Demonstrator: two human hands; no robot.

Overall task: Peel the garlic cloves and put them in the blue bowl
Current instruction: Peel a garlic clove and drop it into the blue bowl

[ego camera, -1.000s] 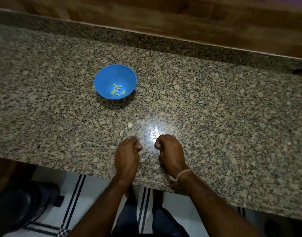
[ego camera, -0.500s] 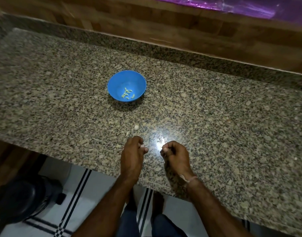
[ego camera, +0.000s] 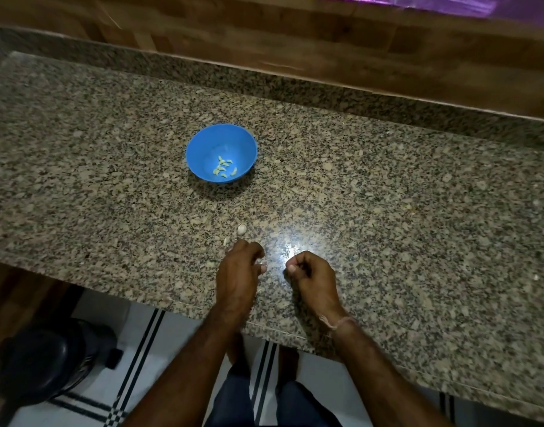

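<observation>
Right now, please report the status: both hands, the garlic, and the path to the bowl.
Left hand and right hand curled, contents unclear. Round blue plastic bowl holds several peeled cloves. One whitish unpeeled garlic clove on speckled granite counter.

one blue bowl (ego camera: 221, 149), about seven peeled cloves (ego camera: 224, 167) in it, one whole clove (ego camera: 241, 229) and one small piece (ego camera: 225, 241) on the surface (ego camera: 388, 211), two hands (ego camera: 238, 272).

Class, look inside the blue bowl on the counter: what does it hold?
The blue bowl holds a small cluster of pale peeled garlic cloves near its bottom. Nothing covers them. They are too small to count exactly.
</observation>
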